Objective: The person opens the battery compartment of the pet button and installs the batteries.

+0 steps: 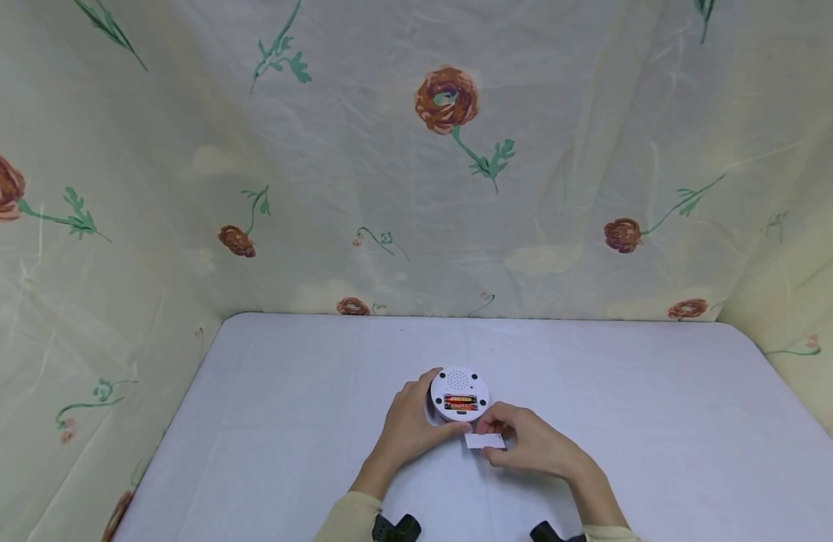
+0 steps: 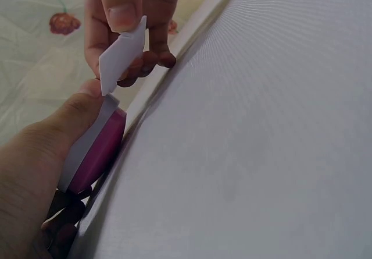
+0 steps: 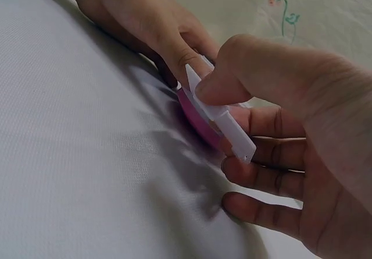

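Observation:
My left hand (image 1: 411,427) grips a small round white device (image 1: 459,384) by its side, thumb along the near edge. Its back faces up, with speaker holes, dark round feet and an uncovered battery compartment holding red-and-black batteries (image 1: 460,403). In the left wrist view, the magenta face (image 2: 100,154) of the device shows beneath its white back. Just in front of the device, my right hand (image 1: 535,444) pinches a flat white battery cover (image 1: 483,441) between thumb and fingers. The cover (image 3: 233,134) looks tilted in the right wrist view, overlapping the device there.
A white cloth covers the table (image 1: 288,391) under both hands. Flower-printed curtains (image 1: 559,150) hang behind the table and along both sides. Dark wrist-camera mounts (image 1: 398,528) sit at the sleeves near the front edge.

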Tool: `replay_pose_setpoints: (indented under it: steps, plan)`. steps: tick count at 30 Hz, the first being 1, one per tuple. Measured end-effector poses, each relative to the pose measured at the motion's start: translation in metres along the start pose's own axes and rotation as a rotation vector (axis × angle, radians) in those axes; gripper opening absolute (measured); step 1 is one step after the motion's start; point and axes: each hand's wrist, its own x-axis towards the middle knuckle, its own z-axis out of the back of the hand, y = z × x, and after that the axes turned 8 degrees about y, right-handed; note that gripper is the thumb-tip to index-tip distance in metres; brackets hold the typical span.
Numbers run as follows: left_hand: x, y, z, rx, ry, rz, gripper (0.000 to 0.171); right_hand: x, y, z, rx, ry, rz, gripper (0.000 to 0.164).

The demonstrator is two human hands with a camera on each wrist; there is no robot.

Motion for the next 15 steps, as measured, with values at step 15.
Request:
replay_pose_setpoints:
  steps: [15]
  plan:
    - [0.0012, 0.0016, -0.0016, 0.011, -0.008, -0.007, 0.098, -0.0038, 0.0013, 0.0068, -0.006, -0.032, 0.023, 0.023]
